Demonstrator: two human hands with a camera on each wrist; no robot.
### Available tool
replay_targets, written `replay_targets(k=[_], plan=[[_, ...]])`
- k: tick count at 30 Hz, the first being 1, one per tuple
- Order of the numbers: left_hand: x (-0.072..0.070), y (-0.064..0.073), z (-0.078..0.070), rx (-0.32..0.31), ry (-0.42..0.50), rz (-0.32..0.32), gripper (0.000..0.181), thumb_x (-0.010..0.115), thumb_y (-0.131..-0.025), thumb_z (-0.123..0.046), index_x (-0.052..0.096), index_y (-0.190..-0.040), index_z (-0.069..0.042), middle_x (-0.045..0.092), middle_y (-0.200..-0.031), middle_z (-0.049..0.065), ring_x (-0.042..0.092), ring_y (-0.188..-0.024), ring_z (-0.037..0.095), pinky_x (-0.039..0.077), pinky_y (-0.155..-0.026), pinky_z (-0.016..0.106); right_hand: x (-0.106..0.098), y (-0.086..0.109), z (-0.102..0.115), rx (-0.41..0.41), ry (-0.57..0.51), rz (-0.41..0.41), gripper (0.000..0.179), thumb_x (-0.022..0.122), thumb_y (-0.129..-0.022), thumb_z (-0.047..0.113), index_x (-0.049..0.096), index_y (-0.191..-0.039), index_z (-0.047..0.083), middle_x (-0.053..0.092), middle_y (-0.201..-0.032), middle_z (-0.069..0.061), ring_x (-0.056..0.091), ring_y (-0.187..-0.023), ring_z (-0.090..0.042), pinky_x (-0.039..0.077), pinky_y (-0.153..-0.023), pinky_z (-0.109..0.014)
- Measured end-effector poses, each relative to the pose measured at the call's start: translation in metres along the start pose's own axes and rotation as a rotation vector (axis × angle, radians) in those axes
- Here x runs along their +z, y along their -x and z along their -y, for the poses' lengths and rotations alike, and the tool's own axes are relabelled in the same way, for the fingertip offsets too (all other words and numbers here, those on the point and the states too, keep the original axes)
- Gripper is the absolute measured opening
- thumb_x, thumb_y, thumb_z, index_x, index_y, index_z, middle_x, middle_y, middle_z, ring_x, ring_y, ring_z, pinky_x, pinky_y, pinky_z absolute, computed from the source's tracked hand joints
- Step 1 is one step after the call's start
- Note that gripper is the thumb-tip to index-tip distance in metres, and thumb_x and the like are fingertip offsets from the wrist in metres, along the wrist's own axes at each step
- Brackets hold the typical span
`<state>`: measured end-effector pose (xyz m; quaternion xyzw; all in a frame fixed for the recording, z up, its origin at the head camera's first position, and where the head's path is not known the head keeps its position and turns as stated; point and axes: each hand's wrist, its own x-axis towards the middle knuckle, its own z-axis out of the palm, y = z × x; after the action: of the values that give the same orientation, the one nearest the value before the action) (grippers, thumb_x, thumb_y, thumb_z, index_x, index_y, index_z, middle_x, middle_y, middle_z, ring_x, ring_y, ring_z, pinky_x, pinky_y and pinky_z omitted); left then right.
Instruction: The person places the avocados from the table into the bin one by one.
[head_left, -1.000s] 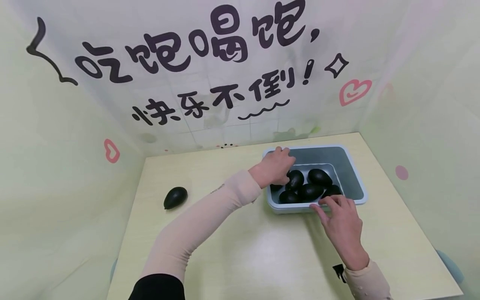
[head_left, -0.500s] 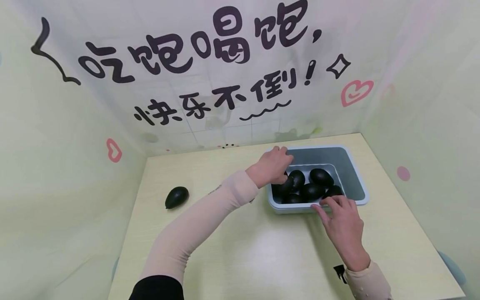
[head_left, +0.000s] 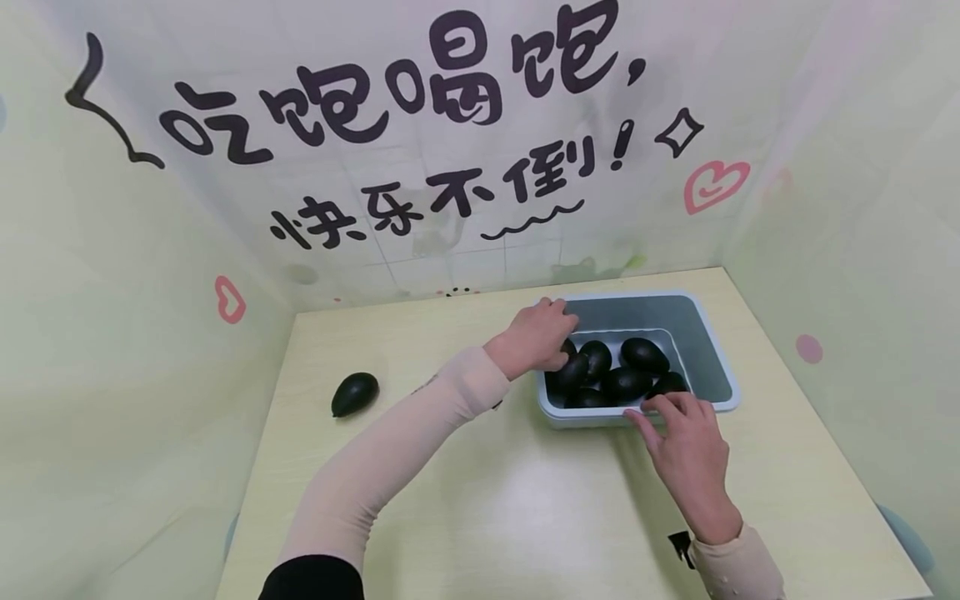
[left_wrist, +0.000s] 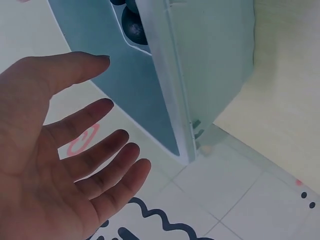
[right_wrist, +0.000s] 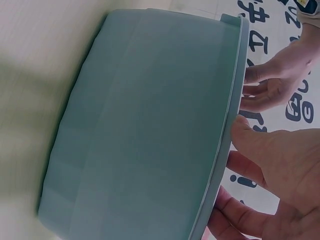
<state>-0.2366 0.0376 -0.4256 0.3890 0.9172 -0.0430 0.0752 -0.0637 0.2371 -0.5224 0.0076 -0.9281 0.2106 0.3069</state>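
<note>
A grey-blue plastic bin (head_left: 712, 350) stands at the back right of the table, holding several glossy, near-black avocados (head_left: 627, 384). My left hand (head_left: 534, 337) hovers over its left end, overlapping the nearest avocados in the head view. In the left wrist view, the fingers of that left hand (left_wrist: 55, 145) are spread and relaxed, with nothing between them. At the front rim, my right hand (head_left: 690, 450) pinches the bin's edge, thumb outside and fingers over the top. One more avocado (head_left: 355, 395) lies alone on the left of the table.
The pale wooden table (head_left: 480, 500) is closed in by printed curtains (head_left: 150, 375) at the back and sides. Large black lettering (head_left: 457, 75) covers the back curtain. My left forearm, in a beige sleeve (head_left: 405, 450), reaches across the middle of the table.
An avocado has come into the bin's left end as the left hand let go of it. That hand has drawn slightly left, while the right hand keeps its grip on the rim.
</note>
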Motion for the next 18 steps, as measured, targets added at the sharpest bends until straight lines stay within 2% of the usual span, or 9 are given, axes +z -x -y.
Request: replay_targets(k=[6,12,18], plan=[[0.010,0.003,0.003,0.002,0.011,-0.005,0.042,0.067,-0.102,-0.033,0.068,-0.141,-0.016,0.065,-0.133,0.010,0.062,-0.118,0.027,0.060,-0.087,0.040,-0.001,0.001,0.000,0.000,-0.002,0.004,0.080,0.038,-0.097,0.078,0.078,-0.088,0.009,0.068,-0.097,-0.014,0.062,-0.094,-0.043,0.043,-0.040,-0.045],[0.016,0.005,0.008,0.001,0.020,-0.014,0.042,0.066,-0.103,-0.036,0.068,-0.140,-0.017,0.066,-0.133,0.008,0.063,-0.118,0.026,0.060,-0.087,0.039,0.000,0.001,-0.001,-0.002,0.000,-0.001,0.079,0.039,-0.097,0.078,0.078,-0.089,0.010,0.068,-0.098,-0.014,0.062,-0.095,-0.043,0.044,-0.040,-0.046],[0.020,0.010,0.013,-0.003,0.066,-0.037,0.041,0.067,-0.104,-0.035,0.068,-0.140,-0.017,0.065,-0.135,0.009,0.062,-0.120,0.028,0.060,-0.088,0.041,0.001,0.001,-0.001,-0.001,-0.004,-0.003,0.078,0.039,-0.097,0.077,0.078,-0.089,0.010,0.068,-0.098,-0.014,0.062,-0.095,-0.042,0.044,-0.040,-0.046]])
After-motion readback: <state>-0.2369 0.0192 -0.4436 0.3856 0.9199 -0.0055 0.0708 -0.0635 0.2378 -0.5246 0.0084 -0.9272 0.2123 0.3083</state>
